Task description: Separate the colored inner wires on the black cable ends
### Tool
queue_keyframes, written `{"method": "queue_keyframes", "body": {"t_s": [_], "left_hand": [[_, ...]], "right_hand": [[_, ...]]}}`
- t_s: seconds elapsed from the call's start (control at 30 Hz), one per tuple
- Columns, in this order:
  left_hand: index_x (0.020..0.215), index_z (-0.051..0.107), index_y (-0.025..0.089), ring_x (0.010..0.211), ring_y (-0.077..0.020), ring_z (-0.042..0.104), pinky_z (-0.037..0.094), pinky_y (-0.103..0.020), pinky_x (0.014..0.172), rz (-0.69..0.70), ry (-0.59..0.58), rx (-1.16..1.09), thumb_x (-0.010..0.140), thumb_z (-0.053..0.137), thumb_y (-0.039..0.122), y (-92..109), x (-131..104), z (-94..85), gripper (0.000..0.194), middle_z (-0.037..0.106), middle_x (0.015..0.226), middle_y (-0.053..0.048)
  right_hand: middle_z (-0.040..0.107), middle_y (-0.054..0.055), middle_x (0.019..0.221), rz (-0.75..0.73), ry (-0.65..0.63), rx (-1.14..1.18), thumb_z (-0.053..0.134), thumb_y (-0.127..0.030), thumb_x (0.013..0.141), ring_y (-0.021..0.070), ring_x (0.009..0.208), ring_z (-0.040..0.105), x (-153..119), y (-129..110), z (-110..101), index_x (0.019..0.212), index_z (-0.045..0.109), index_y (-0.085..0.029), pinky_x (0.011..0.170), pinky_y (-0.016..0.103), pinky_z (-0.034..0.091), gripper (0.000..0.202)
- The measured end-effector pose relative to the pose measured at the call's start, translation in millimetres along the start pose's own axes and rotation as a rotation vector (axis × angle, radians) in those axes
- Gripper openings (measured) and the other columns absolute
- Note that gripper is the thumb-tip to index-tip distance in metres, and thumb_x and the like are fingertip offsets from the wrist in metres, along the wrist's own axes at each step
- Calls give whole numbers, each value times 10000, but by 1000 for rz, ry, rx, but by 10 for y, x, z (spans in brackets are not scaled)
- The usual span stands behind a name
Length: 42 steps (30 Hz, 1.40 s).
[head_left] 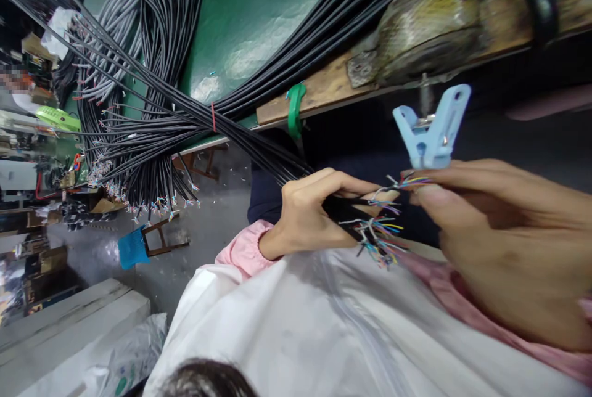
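My left hand [319, 212] is wrapped round a bundle of black cables [263, 147] near their stripped ends. Thin coloured wires [379, 237] fan out from those ends, just past my fingers. Between thumb and forefinger, my right hand [499, 237] pinches the coloured wires [414, 181] of one cable. A light blue clothes-peg-like clip [435, 129] stands right above my right fingertips, at the bench edge; whether they touch it I cannot tell. A red tie [213, 117] circles the bundle farther back on the bench.
More black cables [171, 27] and grey cables [120, 21] lie on the green bench top [245, 8]. A green clamp [295, 110] and a plastic-wrapped machine [430, 27] sit along its wooden edge [324, 92]. Below left are a blue-seated stool [133, 250] and a white box [92, 317].
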<state>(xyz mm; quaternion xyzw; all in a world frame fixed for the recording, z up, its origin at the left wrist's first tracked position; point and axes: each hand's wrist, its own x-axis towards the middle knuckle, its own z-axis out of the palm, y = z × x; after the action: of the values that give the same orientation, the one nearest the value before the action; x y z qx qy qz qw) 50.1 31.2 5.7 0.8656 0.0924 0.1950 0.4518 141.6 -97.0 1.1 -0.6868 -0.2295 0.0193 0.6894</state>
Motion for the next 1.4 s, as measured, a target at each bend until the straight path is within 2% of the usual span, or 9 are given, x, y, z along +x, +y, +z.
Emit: {"method": "queue_keyframes", "body": {"t_s": [0.17, 0.43, 0.57, 0.83, 1.03, 1.13, 1.23, 1.3, 1.4], "left_hand": [[910, 741, 140, 660, -89, 660, 573, -219, 663, 33, -21, -31, 941, 645, 402, 0, -12, -36, 281, 757, 804, -25], [838, 687, 149, 654, -84, 686, 553, -188, 630, 78, 106, -18, 967, 616, 357, 76, 70, -39, 255, 747, 763, -14], [795, 656, 157, 608, -73, 662, 538, -176, 592, 114, 144, -24, 998, 557, 344, 110, 106, -24, 293, 721, 710, -4], [736, 628, 175, 527, -71, 600, 494, -187, 503, 140, 208, 11, 935, 666, 476, 118, 120, 9, 362, 683, 633, 7], [745, 619, 174, 518, -60, 593, 469, -178, 480, 189, 219, 41, 930, 676, 463, 105, 137, 21, 348, 675, 629, 21], [747, 621, 176, 517, -59, 588, 464, -182, 477, 182, 228, 44, 931, 673, 473, 104, 130, 23, 353, 675, 632, 23], [760, 633, 171, 528, -59, 590, 470, -184, 491, 172, 252, 45, 926, 698, 446, 91, 114, 39, 328, 682, 648, 19], [772, 653, 166, 552, -70, 605, 492, -196, 514, 147, 225, 58, 901, 736, 442, 65, 92, 57, 315, 699, 674, 7], [808, 695, 161, 584, -90, 629, 529, -221, 550, 99, 178, 82, 864, 784, 379, 3, 49, 78, 243, 723, 713, -8]], "right_hand": [[723, 13, 709, -23, -92, -18, 697, -184, 818, 134, 556, 639, 7, -22, 17, 751, 728, -258, 455, 229, 468, 104], [696, 3, 701, 36, 65, -76, 719, -188, 806, 113, 543, 590, -62, 43, 22, 806, 768, -268, 428, 219, 411, 94], [730, 5, 780, 101, 22, -14, 747, -199, 800, 125, 601, 634, -74, 14, 49, 861, 779, -283, 492, 242, 478, 109], [695, -4, 700, -269, 59, -259, 731, -203, 871, 107, 539, 613, -27, -15, 120, 814, 695, -234, 483, 223, 471, 75], [674, -7, 644, -342, 55, -314, 689, -118, 854, 88, 503, 580, -3, 52, 80, 790, 664, -215, 427, 197, 351, 118], [677, -8, 648, -188, 29, -261, 703, -152, 837, 93, 484, 554, -17, 67, 44, 774, 692, -235, 407, 212, 328, 105], [733, 22, 771, 152, 0, -46, 732, -273, 827, 149, 594, 644, -41, 53, 45, 821, 748, -274, 492, 271, 465, 16], [744, 34, 817, 332, -52, 127, 763, -400, 810, 167, 613, 653, -44, 27, 65, 838, 760, -288, 546, 319, 513, 115], [720, 38, 779, 403, -112, 142, 782, -544, 796, 158, 546, 599, -26, -24, 80, 810, 736, -286, 515, 334, 488, 262]]}}
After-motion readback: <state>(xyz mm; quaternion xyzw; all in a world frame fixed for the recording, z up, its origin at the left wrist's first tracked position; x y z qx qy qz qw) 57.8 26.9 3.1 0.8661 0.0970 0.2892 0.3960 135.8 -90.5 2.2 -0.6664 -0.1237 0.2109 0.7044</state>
